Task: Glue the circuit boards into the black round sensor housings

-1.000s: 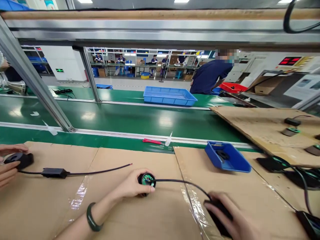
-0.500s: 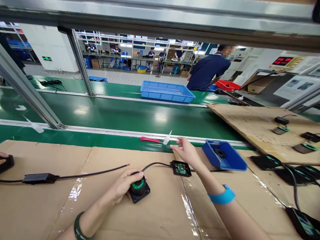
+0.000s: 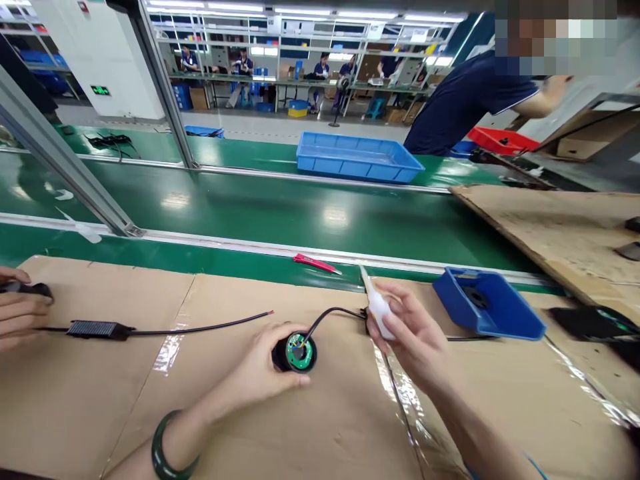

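My left hand [image 3: 267, 363] is closed round a black round housing with a green circuit board [image 3: 300, 351] inside, its open face turned up. Thin coloured wires meet at the board, and a black cable [image 3: 333, 310] arcs from it to the right. In my right hand [image 3: 413, 333] is a small white squeeze bottle [image 3: 379, 310] with a long thin nozzle pointing up and left. That hand hides most of the small black box where the cable ends. A red utility knife [image 3: 316, 263] lies on the green strip beyond the cardboard.
At the left edge, another person's hands [image 3: 20, 307] hold a black part. A black cable with an inline box [image 3: 100, 330] lies nearby. A blue bin [image 3: 490, 303] with a black ring stands at right. Beyond are a green belt [image 3: 260, 213] and a large blue tray [image 3: 357, 160].
My right hand has picked up the white bottle from beside the knife and drawn it back. My left hand has tilted the housing, so its board now faces me.
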Tool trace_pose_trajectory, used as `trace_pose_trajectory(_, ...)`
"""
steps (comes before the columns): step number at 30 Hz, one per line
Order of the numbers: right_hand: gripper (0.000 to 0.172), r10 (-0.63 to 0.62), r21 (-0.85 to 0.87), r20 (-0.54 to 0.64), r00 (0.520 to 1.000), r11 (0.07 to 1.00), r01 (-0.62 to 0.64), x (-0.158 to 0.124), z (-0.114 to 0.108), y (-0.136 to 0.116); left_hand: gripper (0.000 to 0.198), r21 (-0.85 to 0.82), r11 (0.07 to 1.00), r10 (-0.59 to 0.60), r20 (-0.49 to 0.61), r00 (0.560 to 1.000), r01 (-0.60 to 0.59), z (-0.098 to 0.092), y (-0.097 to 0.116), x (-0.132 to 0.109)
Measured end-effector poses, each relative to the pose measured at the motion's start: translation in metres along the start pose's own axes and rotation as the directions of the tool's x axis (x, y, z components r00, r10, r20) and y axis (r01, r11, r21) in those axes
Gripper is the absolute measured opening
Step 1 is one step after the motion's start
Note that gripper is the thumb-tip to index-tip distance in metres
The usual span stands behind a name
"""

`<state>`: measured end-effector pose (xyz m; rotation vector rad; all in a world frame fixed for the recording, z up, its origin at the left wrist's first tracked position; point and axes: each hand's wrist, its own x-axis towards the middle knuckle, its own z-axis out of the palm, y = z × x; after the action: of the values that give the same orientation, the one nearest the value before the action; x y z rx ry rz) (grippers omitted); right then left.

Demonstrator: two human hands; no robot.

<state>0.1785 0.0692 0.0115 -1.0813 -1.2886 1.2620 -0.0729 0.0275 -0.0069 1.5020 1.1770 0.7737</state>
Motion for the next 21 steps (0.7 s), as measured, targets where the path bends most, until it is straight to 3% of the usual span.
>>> trace_pose_trajectory(2, 0.028, 0.128, 0.230, -0.011, 0.992, 0.965, -0.122, -0.026, 0.002, -0.002, 0.061, 0.095, 0.995, 0.028, -0.024, 0.999, -0.025, 0.002, 0.000, -0.001)
trace_pose_trajectory(4, 0.027, 0.249, 0.344, -0.035, 0.968, 0.912, -0.222, -0.043, 0.003, 0.002, 0.062, 0.155, 0.987, 0.050, -0.044, 0.998, -0.042, 0.004, 0.000, -0.002)
trace_pose_trajectory(7, 0.033, 0.379, 0.436, -0.074, 0.922, 0.844, -0.312, -0.053, 0.003, 0.010, 0.062, 0.181, 0.982, 0.068, -0.055, 0.996, -0.057, 0.005, 0.000, -0.004)
trace_pose_trajectory(10, 0.038, 0.429, 0.456, -0.078, 0.900, 0.818, -0.350, -0.053, 0.005, 0.012, 0.063, 0.220, 0.971, 0.105, -0.060, 0.993, -0.090, 0.005, 0.001, -0.005)
trace_pose_trajectory(14, 0.035, 0.364, 0.411, -0.084, 0.928, 0.861, -0.300, -0.047, 0.011, 0.010, 0.062, 0.269, 0.956, 0.133, -0.040, 0.990, -0.117, 0.006, 0.003, -0.006)
trace_pose_trajectory(21, 0.024, 0.079, 0.162, -0.143, 0.987, 0.985, -0.056, -0.038, 0.020, 0.010, 0.053, 0.318, 0.934, 0.191, -0.053, 0.980, -0.165, 0.008, 0.009, -0.008)
